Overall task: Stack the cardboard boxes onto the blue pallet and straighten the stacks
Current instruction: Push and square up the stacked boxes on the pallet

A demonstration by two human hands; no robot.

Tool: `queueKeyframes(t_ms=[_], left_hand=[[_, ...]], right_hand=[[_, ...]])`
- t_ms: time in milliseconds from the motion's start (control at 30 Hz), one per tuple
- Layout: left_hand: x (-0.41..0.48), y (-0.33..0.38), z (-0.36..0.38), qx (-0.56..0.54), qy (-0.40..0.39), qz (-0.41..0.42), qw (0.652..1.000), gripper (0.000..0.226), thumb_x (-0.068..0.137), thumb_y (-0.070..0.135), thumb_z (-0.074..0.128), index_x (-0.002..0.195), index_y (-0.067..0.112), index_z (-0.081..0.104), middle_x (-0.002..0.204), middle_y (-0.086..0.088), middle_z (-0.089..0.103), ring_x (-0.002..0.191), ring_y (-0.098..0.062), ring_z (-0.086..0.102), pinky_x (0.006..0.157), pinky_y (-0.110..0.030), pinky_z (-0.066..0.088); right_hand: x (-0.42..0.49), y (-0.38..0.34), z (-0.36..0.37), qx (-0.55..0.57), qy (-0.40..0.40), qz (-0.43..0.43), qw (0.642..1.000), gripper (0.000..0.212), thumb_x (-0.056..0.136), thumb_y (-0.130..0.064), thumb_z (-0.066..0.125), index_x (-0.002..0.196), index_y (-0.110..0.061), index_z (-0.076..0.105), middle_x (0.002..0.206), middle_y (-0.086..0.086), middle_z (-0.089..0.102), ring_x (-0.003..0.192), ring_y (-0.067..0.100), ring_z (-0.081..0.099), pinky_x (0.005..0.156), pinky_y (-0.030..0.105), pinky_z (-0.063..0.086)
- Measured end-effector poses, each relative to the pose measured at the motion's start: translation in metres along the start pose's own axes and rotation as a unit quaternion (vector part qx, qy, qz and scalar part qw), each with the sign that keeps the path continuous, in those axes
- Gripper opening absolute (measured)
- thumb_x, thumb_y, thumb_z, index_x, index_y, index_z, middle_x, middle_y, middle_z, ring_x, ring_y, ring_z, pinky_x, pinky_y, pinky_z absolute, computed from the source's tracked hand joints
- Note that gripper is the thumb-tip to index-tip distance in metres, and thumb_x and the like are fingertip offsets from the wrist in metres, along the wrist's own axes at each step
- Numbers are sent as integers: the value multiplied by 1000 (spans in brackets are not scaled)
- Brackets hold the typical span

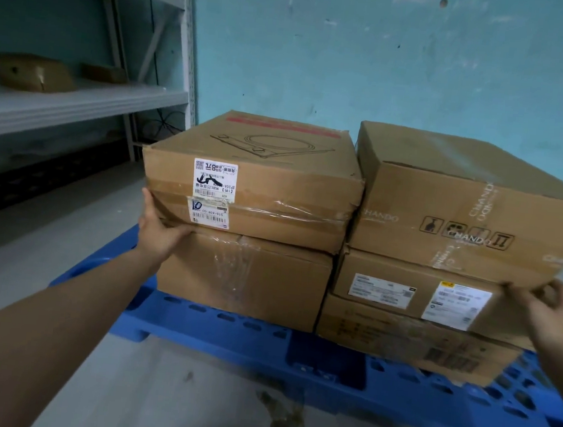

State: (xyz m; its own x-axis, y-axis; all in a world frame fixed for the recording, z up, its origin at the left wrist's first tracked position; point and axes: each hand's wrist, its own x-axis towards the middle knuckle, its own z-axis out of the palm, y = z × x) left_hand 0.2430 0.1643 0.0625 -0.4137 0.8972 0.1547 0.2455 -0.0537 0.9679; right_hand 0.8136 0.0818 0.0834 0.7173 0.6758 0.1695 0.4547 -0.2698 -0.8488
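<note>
Fingers of the left hand curl round the lower near corner of the top left box, with the thumb running up its left edge. The right hand grips the lower near corner of the top right box, its fingers curled at the bottom edge.

The top left box rests on the lower left box and overhangs it slightly toward the camera. The top right box sits skewed on the middle box, its near edge overhanging; the middle box lies on the bottom box. The two stacks stand side by side, touching or nearly so, on the blue pallet, which lies on the stained grey floor.

A metal shelf at left carries small cartons.
</note>
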Motion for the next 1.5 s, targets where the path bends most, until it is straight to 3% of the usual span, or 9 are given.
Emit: queueKeyframes(t_ms=[300,600,700,900,1033,1100,1233,1400,1500], left_hand=[[-6,-3,5,34,14,23,999,103,81,14,72,153,27,0,154,-13,26,142,-33,25,113,-56,26],[-11,1,-3,22,8,26,999,91,78,6,73,148,28,19,146,-12,37,134,-32,36,109,-56,33],[-13,4,-2,1,7,28,1000,82,78,4,73,143,25,28,141,-10,44,129,-30,41,107,-54,36],[-13,5,-3,-18,5,14,1000,86,78,5,73,146,25,25,143,-9,42,131,-30,39,108,-54,35],[-10,6,-9,-22,-19,4,1000,86,79,2,72,147,22,24,143,-9,41,132,-30,38,109,-53,35],[-6,8,-14,-33,-28,-5,999,87,79,3,73,148,19,23,145,-10,40,131,-29,39,107,-47,37],[10,23,-25,-6,2,-3,1000,102,76,12,78,153,19,12,156,-8,26,141,-28,29,111,-42,30],[24,39,-18,-39,-9,-22,999,94,78,13,74,152,20,15,148,-5,40,131,-22,41,107,-35,33],[25,40,-17,-66,10,-37,997,74,83,12,64,146,18,27,134,-4,48,116,-19,46,95,-31,36]], right_hand=[[-11,-3,-3,-32,-16,-13,999,68,87,-44,62,148,-29,34,155,15,28,146,38,12,117,57,15],[-81,-33,25,14,82,-72,994,58,87,-23,65,136,-8,39,145,19,31,136,38,26,107,52,31],[-117,-49,55,11,18,-127,992,45,87,-17,63,128,-9,46,135,15,37,126,35,39,91,47,43],[-174,-113,115,101,-201,-272,936,42,92,-7,54,133,-19,54,130,-4,50,121,11,46,103,31,42],[-190,-141,144,143,-233,-220,937,60,94,-9,53,150,-17,32,155,-4,21,100,-23,43,75,-4,36],[-197,-149,154,151,-218,-195,944,71,94,-11,55,155,-22,19,161,-11,5,115,-19,35,87,0,32],[-203,-164,166,189,-170,-126,959,84,91,-11,56,156,-24,5,164,-4,7,149,18,17,120,39,23],[-199,-179,179,221,-111,-65,967,83,87,-21,61,155,-23,12,160,0,15,144,32,24,117,50,26],[-197,-186,186,234,-98,-39,966,84,85,-26,62,154,-25,14,156,-3,15,137,35,31,104,42,35]])
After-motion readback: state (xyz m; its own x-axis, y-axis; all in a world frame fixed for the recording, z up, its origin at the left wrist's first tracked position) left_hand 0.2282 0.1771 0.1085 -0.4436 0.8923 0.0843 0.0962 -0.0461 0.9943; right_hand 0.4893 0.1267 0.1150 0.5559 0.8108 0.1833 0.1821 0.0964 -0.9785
